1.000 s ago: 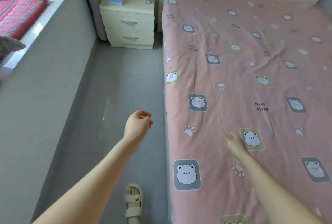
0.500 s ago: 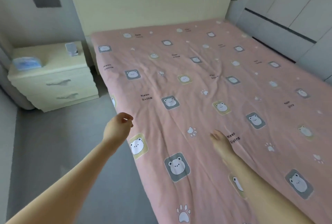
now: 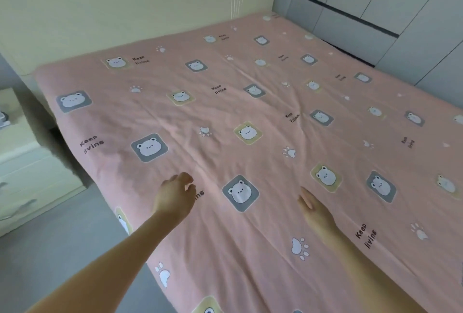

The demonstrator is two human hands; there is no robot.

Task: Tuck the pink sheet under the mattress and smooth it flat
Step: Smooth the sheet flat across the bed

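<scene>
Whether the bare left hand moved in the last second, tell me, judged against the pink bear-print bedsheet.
Yes. The left hand moved right, from over the grey floor to over the pink bear-print bedsheet, across its left edge.

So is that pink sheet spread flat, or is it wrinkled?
Spread out but wrinkled: the pink sheet lies unfolded, its bear print showing throughout, with creases running across its middle.

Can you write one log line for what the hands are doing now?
left hand: loosely curled, holding nothing, over pink sheet | right hand: fingers straight, on pink sheet | pink sheet: creased mid-bed
</scene>
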